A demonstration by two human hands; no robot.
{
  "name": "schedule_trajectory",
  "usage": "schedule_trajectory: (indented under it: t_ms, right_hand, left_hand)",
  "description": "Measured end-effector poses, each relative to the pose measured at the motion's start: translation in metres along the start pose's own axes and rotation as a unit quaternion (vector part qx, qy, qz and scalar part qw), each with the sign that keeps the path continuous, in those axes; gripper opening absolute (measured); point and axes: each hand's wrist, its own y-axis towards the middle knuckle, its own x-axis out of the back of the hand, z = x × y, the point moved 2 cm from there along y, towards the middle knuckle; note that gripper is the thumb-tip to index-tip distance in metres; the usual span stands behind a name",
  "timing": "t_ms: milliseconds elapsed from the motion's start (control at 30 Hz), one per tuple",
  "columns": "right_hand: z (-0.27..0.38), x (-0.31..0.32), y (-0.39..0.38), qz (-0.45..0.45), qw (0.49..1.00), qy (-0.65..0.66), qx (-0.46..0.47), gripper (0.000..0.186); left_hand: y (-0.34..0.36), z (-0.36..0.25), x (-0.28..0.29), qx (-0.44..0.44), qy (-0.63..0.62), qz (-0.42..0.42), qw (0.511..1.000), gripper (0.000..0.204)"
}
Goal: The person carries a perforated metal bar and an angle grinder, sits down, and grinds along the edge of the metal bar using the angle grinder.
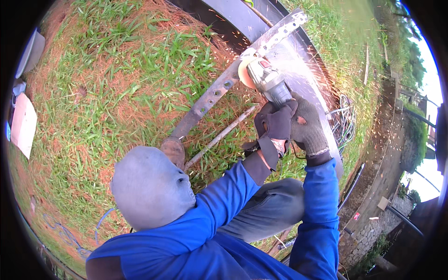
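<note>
Both gloved hands hold a grey angle grinder [272, 84] at the upper middle. My left hand [274, 122], in a dark glove, is closed around its rear body. My right hand [308, 123], in a grey knitted glove with a hole, grips it from the right. The grinder's round disc [246, 73] is against a perforated steel bar [214, 94], and sparks fly out around it. The bar's far end rests across a dark steel beam [233, 17]. A brown boot-like shape [173, 150] is at the bar's near end.
A thin rod [219, 136] lies in the grass beside the bar. A wide metal plate [298, 67] reaches along my right hand, with tangled wires [344, 122] past it. A rounded grey cloth-covered shape [149, 189] is beside my left sleeve. A pale board [24, 123] stands far left.
</note>
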Motion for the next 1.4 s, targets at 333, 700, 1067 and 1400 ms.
schedule_trajectory:
  t_ms: [333, 700, 1067, 1400]
  right_hand:
    - [0.001, 0.004, 0.001, -0.011, 0.998, 0.056, -0.010, 0.051]
    - [-0.005, 0.000, 0.017, -0.013, 0.997, 0.073, -0.001, 0.044]
    - [-0.008, -0.002, 0.005, -0.018, 0.997, 0.078, 0.017, 0.046]
    - [-0.010, -0.003, -0.004, 0.010, 0.998, 0.066, -0.016, 0.042]
  left_hand:
    - [0.009, 0.008, -0.001, 0.035, 0.002, -0.012, 0.999, 0.027]
    - [0.011, 0.011, 0.010, 0.018, -0.060, 0.018, 0.998, 0.024]
    - [0.012, 0.005, -0.005, -0.004, -0.071, 0.043, 0.997, 0.023]
    - [0.000, 0.006, -0.005, 0.034, -0.011, -0.040, 0.999, 0.024]
